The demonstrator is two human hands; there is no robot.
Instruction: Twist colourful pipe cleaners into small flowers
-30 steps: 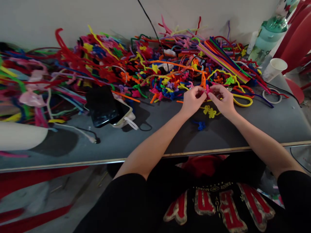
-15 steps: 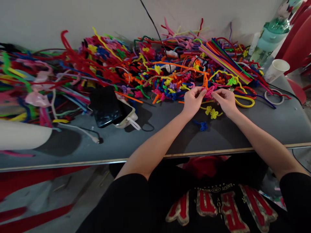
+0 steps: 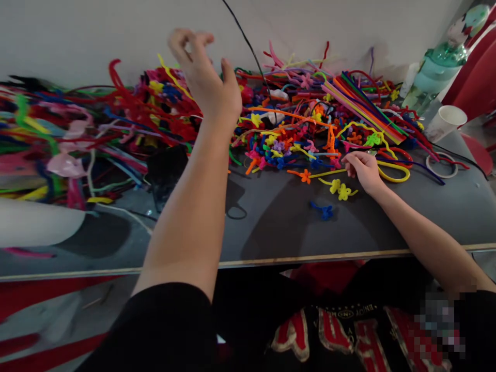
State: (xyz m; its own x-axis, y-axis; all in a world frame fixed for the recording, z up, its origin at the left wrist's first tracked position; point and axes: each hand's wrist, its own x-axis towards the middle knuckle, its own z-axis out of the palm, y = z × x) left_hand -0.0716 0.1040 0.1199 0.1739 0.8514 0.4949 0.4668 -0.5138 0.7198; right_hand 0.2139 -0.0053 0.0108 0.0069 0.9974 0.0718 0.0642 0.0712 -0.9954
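My left hand (image 3: 211,77) is raised above the pile at the back, its fingers spread and bent with nothing in them. Near the front of the pile, my right hand (image 3: 363,169) is closed, thumb and fingertips pressed together. What it pinches, if anything, I cannot make out; a bit of pink pipe cleaner (image 3: 335,162) shows just left of its fingertips. Below this hand lie yellow pipe-cleaner flowers (image 3: 343,191) and a blue pipe-cleaner flower (image 3: 327,211). An orange pipe-cleaner flower (image 3: 305,176) lies to the left.
A long heap of coloured pipe cleaners (image 3: 279,144) runs along the wall, with a straight bundle (image 3: 364,108) on it. A paper cup (image 3: 447,123), a green bottle (image 3: 436,72) and a white ring (image 3: 442,165) stand or lie right. My left forearm partly covers a black phone (image 3: 165,173).
My left hand has let go of the pink pipe cleaner, moved up and left, and opened. My right hand has stayed near the same spot. The orange flower now shows.
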